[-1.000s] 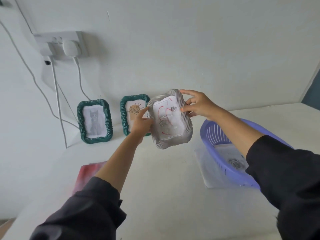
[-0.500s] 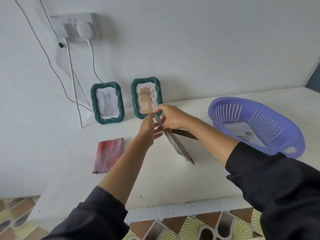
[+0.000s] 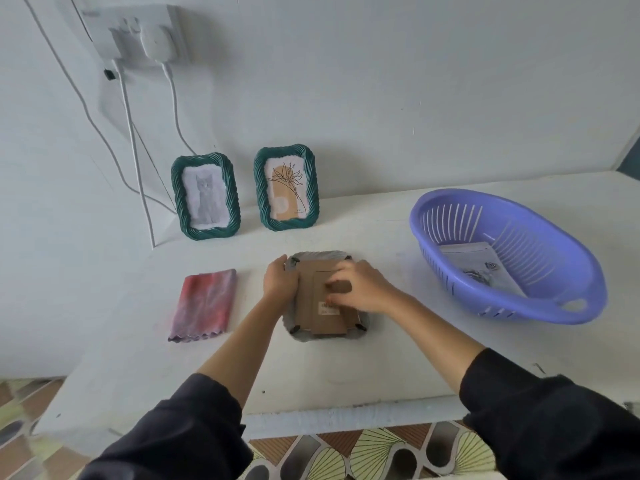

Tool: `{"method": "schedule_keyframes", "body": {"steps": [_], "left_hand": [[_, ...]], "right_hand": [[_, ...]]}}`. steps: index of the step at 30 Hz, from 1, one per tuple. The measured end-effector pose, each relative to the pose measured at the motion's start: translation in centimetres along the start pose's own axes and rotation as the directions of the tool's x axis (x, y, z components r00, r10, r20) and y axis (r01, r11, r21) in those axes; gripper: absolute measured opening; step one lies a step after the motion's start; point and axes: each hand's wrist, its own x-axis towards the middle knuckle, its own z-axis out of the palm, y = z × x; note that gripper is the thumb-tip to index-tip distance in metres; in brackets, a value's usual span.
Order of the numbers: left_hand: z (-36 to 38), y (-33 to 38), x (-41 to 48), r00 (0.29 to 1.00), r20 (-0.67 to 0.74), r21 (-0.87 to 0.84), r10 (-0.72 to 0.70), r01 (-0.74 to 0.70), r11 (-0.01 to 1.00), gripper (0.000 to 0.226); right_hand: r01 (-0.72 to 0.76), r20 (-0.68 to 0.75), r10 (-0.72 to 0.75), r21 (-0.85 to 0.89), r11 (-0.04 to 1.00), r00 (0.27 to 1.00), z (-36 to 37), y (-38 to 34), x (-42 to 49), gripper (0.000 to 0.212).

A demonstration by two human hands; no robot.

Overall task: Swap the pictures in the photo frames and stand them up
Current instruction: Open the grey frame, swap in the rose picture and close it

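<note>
The grey frame (image 3: pixel 325 296) is lying face down on the white bench (image 3: pixel 398 358), cardboard back up, in front of two green frames (image 3: pixel 205 196) standing at the wall. The left hand (image 3: pixel 280 281) is clasping its left edge, its grip closed on it; the right hand (image 3: pixel 360 287) is pressing bent fingers on the backing, clasping nothing. The back looks about to be opened: next, turning the black corner tabs (image 3: pixel 294 260) aside.

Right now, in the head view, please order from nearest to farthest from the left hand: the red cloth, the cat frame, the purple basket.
1. red cloth, just left of the left hand.
2. cat frame, standing behind, against the wall.
3. purple basket, far right.
</note>
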Motion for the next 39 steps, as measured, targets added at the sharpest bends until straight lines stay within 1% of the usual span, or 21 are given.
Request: {"method": "schedule_keyframes", "body": {"steps": [2,4,6,8,9,11,13,16,19,23,27,30,32,37,39], "left_hand": [[0.5,0.0,-0.5,0.999,-0.039,0.033,0.030,-0.028,0.999,0.019],[1.0,0.0,-0.9,0.996,-0.056,0.078,0.071,-0.067,0.995,0.013],[1.4,0.0,-1.2,0.991,-0.047,0.160,0.124,-0.115,0.980,0.023],[1.5,0.2,-1.2,0.987,-0.053,0.237,0.150,-0.134,0.962,0.036],[1.3,0.4,-1.1,0.988,-0.056,0.246,0.141,-0.123,0.962,0.039],[0.8,0.7,-0.6,0.985,-0.061,0.235,0.158,-0.140,0.962,0.040],[0.4,0.8,0.3,0.979,-0.032,0.258,0.202,-0.187,0.948,0.035],[-0.5,0.8,1.5,0.978,0.059,0.282,0.201,-0.210,0.936,0.028],[-1.2,0.8,2.1,0.963,0.121,0.300,0.240,-0.266,0.916,0.024],[-1.8,0.8,3.1,0.946,0.174,0.317,0.273,-0.317,0.894,0.017],[-2.0,0.8,4.0,0.927,0.211,0.355,0.310,-0.368,0.859,0.017],[-1.7,0.7,4.2,0.923,0.194,0.361,0.333,-0.383,0.850,0.016],[-1.3,0.8,4.3,0.925,0.175,0.362,0.336,-0.378,0.852,0.015],[-0.3,0.9,4.3,0.933,0.116,0.349,0.340,-0.359,0.866,0.003],[0.1,1.0,4.2,0.940,0.084,0.347,0.330,-0.339,0.875,0.003]], "right_hand": [[0.008,-0.016,-0.009,-0.065,0.998,1.000,0.8,0.6,-0.2,0.043],[0.015,-0.030,-0.018,-0.092,0.996,0.999,1.2,1.0,-0.2,0.043],[0.019,-0.013,-0.020,-0.110,0.994,1.000,1.2,1.5,-0.1,0.041],[0.006,0.001,-0.006,-0.059,0.998,1.000,0.9,1.8,0.3,0.037],[-0.006,-0.018,0.006,-0.002,1.000,1.000,0.8,2.0,0.6,0.035],[-0.031,-0.114,0.043,0.100,0.994,0.993,0.5,2.4,1.6,0.030],[-0.073,-0.194,0.097,0.126,0.989,0.976,0.3,2.9,2.6,0.030],[-0.120,-0.180,0.132,0.077,0.990,0.975,0.3,3.7,3.8,0.032],[-0.115,-0.173,0.120,0.043,0.992,0.978,0.2,4.1,4.6,0.028],[-0.105,-0.199,0.118,0.077,0.992,0.973,-0.2,4.5,5.3,0.021],[-0.069,-0.196,0.083,0.074,0.995,0.977,-0.9,4.9,5.7,0.016],[-0.034,-0.192,0.044,0.054,0.998,0.980,-0.9,5.2,5.9,0.015],[-0.019,-0.214,0.028,0.044,0.999,0.977,-0.7,5.3,6.1,0.014],[-0.032,-0.286,0.041,0.036,0.999,0.957,-0.6,5.4,6.6,0.012],[-0.040,-0.305,0.048,0.034,0.999,0.951,-0.4,5.5,6.9,0.011]]}}
